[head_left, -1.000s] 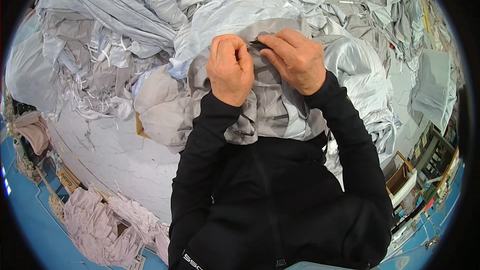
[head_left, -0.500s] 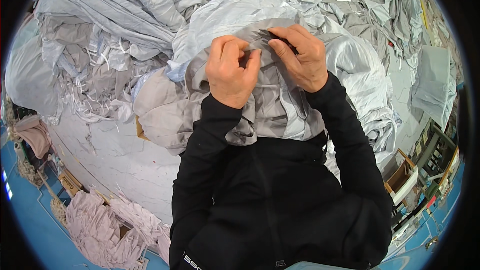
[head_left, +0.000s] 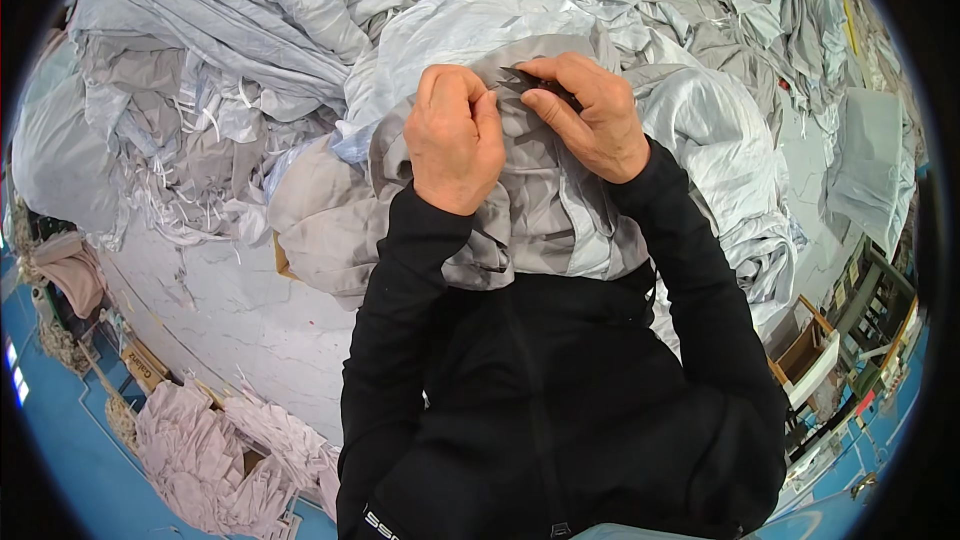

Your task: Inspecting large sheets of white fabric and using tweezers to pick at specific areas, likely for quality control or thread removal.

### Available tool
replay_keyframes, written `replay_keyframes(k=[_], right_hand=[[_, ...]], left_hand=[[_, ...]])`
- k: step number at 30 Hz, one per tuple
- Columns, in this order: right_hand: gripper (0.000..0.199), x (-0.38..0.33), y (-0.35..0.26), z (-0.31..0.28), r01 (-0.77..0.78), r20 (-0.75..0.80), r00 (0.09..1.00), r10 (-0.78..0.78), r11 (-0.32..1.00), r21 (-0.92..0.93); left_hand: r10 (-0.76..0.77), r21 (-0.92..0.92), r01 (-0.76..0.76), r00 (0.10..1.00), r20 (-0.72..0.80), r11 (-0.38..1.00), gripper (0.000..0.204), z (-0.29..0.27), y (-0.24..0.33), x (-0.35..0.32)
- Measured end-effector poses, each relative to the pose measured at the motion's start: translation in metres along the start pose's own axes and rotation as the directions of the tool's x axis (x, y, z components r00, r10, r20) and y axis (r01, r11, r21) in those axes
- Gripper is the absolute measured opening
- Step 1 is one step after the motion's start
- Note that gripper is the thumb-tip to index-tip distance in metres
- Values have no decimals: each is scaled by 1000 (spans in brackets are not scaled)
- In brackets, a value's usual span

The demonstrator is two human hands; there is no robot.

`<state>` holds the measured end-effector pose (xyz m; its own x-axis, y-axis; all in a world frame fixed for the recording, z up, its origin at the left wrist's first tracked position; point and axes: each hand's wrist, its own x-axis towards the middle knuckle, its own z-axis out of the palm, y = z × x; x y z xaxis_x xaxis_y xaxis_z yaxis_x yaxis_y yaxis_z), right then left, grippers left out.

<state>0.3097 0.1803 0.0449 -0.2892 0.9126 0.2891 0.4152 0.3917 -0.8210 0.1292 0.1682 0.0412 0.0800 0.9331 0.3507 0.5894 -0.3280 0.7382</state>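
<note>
A pair of black thread snips (head_left: pixel 516 77) sits in my right hand (head_left: pixel 594 120), its fingers and thumb closed round the handles and its pointed blades turned to the left, a little apart. Just left of those tips, my left hand (head_left: pixel 455 140) is closed in a pinch; whatever its fingertips hold is too small to make out. Under both hands a grey cloth (head_left: pixel 535 165) lies bunched over the table edge against my body, its folds partly covered by my wrists.
Pale blue-grey fabric (head_left: pixel 470 25) is heaped across the far side. Grey cloth with white ties (head_left: pixel 215 145) lies at left on the marble-patterned table (head_left: pixel 230 310). Pinkish cloth (head_left: pixel 200 450) is piled lower left. An open wooden drawer (head_left: pixel 805 355) stands lower right.
Both hands have shifted slightly left, the right one bringing the snips closer to my left fingertips. My left hand's pinch has tightened, and the blades look less widely spread.
</note>
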Motion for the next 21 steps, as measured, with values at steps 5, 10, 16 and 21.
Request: replay_keyframes(k=[5,10,16,21], right_hand=[[25,2,1,-3,63,26,998,-63,998,-30],[26,1,-2,-7,141,65,989,-131,976,-165],[27,-3,-2,-6,75,28,997,-71,989,-130],[26,-1,-5,-3,125,37,992,-119,965,-231]], left_hand=[[-139,-255,130,990,-15,958,14,2,-13,-8],[-347,-584,329,934,86,742,7,-3,-12,-11],[-449,-836,392,870,202,383,5,-13,-20,-19],[-432,-842,386,877,210,377,6,-14,-13,-19]])
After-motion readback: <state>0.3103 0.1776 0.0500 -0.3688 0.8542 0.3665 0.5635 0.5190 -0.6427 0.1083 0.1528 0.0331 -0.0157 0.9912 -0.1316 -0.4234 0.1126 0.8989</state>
